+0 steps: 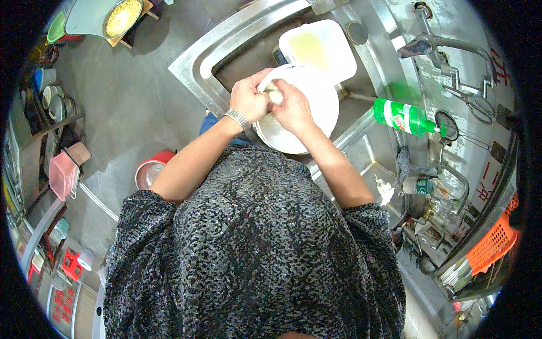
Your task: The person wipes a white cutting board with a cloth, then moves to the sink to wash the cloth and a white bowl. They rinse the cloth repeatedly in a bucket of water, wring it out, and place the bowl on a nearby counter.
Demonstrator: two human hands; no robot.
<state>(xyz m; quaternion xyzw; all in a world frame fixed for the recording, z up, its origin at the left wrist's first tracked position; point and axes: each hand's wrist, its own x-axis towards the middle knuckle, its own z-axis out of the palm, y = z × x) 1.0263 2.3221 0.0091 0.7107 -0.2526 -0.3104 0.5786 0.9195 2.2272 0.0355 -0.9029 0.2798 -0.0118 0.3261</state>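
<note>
A pale crumpled lump (275,95), possibly a cloth, sits between my two hands. My left hand (250,96), with a metal-band watch at its wrist, closes around its left side near the container's rim. The fingers of my right hand (293,109) press on the lump from the right. Both hands are over a white round container (319,116) at the sink's near edge; glare hides its inside. Behind it, a white rectangular tub (344,55) with some yellowish liquid rests in the stainless steel sink (250,51).
To the right, a green pump bottle of detergent (400,117) lies near wall taps (423,44) and a wire strainer (447,125). A red bucket (156,163) stands on the floor at left. Farther back is a pan of yellow kernels (123,18).
</note>
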